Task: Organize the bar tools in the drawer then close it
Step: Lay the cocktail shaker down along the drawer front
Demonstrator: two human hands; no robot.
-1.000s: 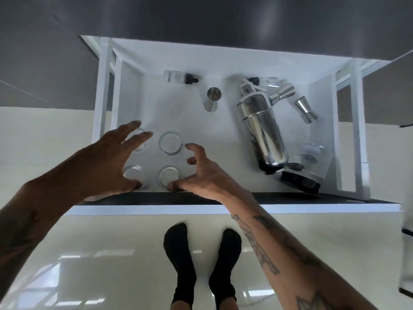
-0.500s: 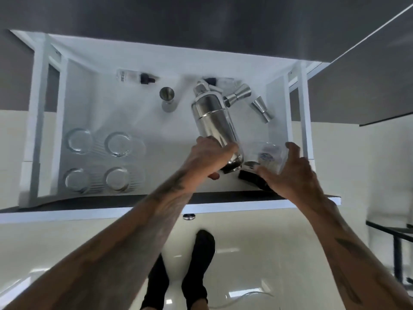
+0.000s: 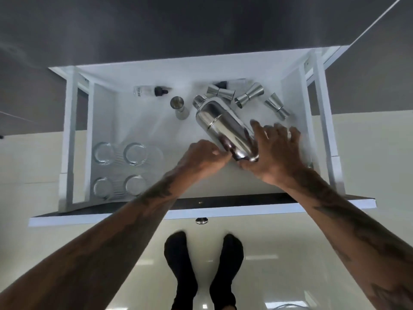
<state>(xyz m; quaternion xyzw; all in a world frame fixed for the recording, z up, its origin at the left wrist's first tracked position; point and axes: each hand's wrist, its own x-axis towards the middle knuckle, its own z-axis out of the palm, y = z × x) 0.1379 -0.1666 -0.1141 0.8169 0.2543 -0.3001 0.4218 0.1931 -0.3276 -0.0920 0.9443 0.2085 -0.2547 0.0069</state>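
Note:
An open white drawer (image 3: 143,70) lies below me. A steel cocktail shaker (image 3: 221,124) rests tilted at its middle right. My left hand (image 3: 201,157) grips the shaker's base end from the left. My right hand (image 3: 274,151) wraps the same end from the right, covering the clear jar that stood there. Behind the shaker lie three steel jiggers (image 3: 249,97), and one more jigger (image 3: 178,107) stands upright. A small dropper bottle (image 3: 148,91) lies at the back. Several clear glasses (image 3: 134,153) stand in a square at the front left.
The drawer's dark front panel (image 3: 223,203) with a round knob (image 3: 201,220) juts toward me. My feet in black socks (image 3: 181,265) stand on a glossy cream floor. A dark counter spans the top of the view.
My right hand moved left off the clear jar onto the shaker's base. My left hand stayed on the shaker. The view shifted so the drawer sits more centred.

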